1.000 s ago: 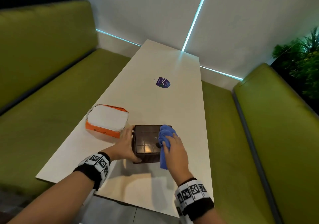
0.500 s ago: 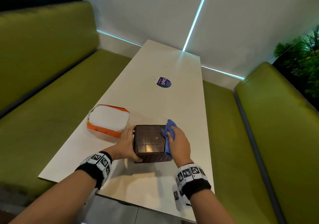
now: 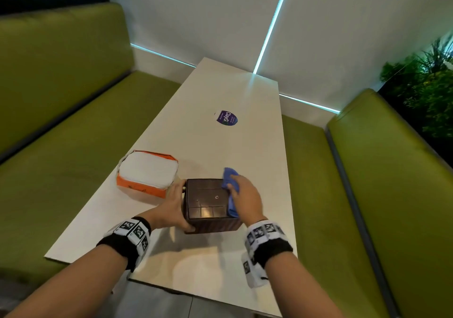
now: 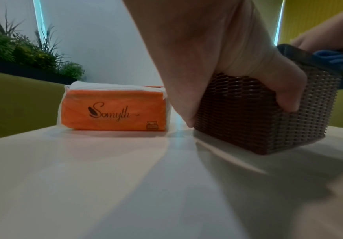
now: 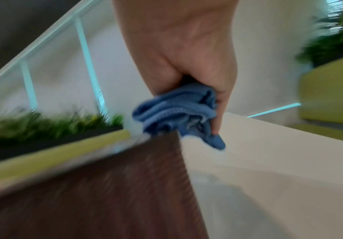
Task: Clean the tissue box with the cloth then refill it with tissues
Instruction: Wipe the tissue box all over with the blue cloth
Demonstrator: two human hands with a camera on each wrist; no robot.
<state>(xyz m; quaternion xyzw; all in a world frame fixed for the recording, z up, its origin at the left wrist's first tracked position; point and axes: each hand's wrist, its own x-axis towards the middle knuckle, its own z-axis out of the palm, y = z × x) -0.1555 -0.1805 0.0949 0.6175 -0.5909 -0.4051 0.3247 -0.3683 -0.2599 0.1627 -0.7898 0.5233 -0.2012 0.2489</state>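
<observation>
A dark brown woven tissue box [image 3: 208, 202] [image 4: 258, 116] stands on the white table [image 3: 220, 92], with its flat panelled face up. My left hand [image 3: 172, 207] [image 4: 238, 72] grips its left side, thumb curled round the near corner. My right hand [image 3: 245, 196] [image 5: 187, 64] holds a bunched blue cloth [image 3: 230, 183] [image 5: 179, 113] against the box's top right edge; in the right wrist view the box [image 5: 105, 186] is blurred. An orange pack of white tissues [image 3: 147, 173] [image 4: 113, 110] lies just left of the box.
A round purple sticker [image 3: 226, 118] sits mid-table. Green bench seats [image 3: 73, 146] flank the table on both sides, with plants [image 3: 429, 85] behind the right bench. The table's near edge [image 3: 196, 295] is close to my forearms.
My right hand has slid the blue cloth from the middle of the box's top over to its right edge and towards the far corner. The left hand has kept its grip.
</observation>
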